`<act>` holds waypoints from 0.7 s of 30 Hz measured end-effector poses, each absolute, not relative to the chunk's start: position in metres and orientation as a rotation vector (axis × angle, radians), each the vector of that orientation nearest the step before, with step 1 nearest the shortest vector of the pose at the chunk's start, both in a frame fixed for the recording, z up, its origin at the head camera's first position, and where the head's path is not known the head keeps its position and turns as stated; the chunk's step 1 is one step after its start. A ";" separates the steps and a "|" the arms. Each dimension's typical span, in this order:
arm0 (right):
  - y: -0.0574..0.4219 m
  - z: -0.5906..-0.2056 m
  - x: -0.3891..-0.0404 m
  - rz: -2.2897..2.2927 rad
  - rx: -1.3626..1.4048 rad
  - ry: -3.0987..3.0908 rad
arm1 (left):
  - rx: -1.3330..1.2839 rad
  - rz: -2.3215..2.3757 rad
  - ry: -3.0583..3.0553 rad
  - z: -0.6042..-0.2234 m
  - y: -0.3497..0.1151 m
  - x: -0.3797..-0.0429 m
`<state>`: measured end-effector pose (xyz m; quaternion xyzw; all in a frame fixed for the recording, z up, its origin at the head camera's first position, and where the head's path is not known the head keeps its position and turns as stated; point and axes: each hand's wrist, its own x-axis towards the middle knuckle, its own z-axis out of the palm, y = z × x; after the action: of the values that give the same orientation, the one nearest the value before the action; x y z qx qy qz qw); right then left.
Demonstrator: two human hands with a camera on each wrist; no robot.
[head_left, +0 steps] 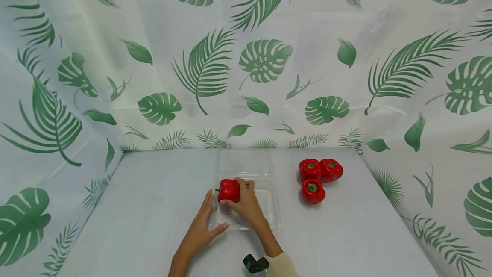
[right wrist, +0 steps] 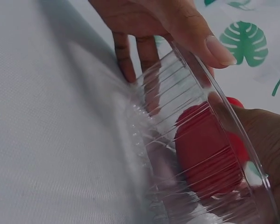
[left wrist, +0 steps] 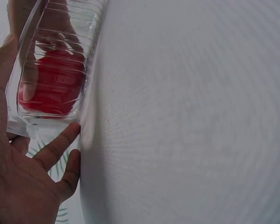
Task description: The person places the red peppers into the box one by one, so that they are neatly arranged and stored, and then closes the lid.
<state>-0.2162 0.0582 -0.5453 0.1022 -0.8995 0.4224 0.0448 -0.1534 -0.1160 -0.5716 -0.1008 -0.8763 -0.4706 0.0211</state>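
Now the right hand (head_left: pixel 247 204) grips a red pepper (head_left: pixel 229 190) inside the clear container (head_left: pixel 270 206); the left hand (head_left: pixel 201 228), outspread, is at its left side.

We cannot see the side of the red pepper (head_left: pixel 228 189) covered by the right hand (head_left: pixel 247 204) over the clear container (head_left: pixel 267 204); its surface blurs through the container's ribbed wall. On the container's near side, the frame cuts the beige sleeve (head_left: pixel 282 266), and we cannot identify a small black object (head_left: pixel 253 264).
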 end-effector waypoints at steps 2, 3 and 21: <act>0.057 -0.545 -0.217 1.262 0.320 -2.748 | -0.313 -1.457 -2.716 -0.572 -0.116 -0.154; 0.057 -0.545 -0.217 1.257 0.320 -2.746 | -0.315 -1.455 -2.714 -0.572 -0.116 -0.154; 0.064 -0.540 -0.212 1.246 0.366 -2.766 | -0.308 -1.441 -2.716 -0.571 -0.115 -0.153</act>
<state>-0.2124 0.0636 -0.5404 0.1196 -0.9043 0.4075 0.0429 -0.1533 -0.1155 -0.5715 -0.0996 -0.8787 -0.4661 0.0259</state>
